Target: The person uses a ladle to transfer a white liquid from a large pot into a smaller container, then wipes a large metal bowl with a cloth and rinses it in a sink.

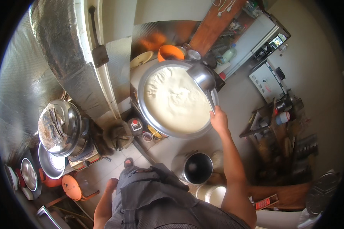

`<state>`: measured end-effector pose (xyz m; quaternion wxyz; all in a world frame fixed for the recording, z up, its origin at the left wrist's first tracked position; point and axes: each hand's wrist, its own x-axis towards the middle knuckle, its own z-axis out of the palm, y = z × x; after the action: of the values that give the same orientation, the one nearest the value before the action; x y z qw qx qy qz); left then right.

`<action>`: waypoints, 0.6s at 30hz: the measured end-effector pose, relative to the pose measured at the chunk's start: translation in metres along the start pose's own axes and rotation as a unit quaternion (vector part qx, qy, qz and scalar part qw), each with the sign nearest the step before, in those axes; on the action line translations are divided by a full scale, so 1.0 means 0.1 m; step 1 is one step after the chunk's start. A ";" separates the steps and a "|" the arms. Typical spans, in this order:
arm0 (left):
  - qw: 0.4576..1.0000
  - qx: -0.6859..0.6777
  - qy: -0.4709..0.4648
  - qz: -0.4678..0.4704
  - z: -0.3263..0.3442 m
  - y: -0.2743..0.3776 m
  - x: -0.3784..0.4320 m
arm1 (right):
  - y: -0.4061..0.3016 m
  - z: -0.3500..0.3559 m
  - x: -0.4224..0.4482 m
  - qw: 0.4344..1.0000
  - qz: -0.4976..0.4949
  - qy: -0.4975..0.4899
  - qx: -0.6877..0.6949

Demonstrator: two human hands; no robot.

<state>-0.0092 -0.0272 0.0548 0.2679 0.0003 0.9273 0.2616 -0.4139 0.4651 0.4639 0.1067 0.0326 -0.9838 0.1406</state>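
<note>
My right hand (pixel 219 120) grips the handle of a metal ladle (pixel 204 76). The ladle's deep bowl is tilted above the far right side of a large metal basin (pixel 141 100). In that basin lies a thick, pale cream-coloured mixture (pixel 175 100), its surface rippled and folded toward the far left. The inside of the ladle's bowl is mostly hidden. Low at my left side hangs my left hand (pixel 112 183), beside my dark shorts; its fingers cannot be made out.
Behind the basin stand an orange bowl (pixel 170 53) and smaller dishes. A deep metal pot (pixel 198 168) and a white bucket (pixel 215 194) are on the floor near my right leg. To the left, a lidded pot (pixel 74 120) with a cloth sits on a stove (pixel 86 161), beside an orange stool (pixel 71 187).
</note>
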 end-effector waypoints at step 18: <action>0.974 -0.202 0.025 -0.102 -0.12 0.19 -0.14 | 0.74 0.67 -0.57 0.987 0.068 -0.117 -0.083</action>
<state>-0.0059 -0.0184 0.0797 0.2642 -0.1555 0.8567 0.4148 -0.3784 0.5193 0.3684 -0.0169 -0.0271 -0.9977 0.0601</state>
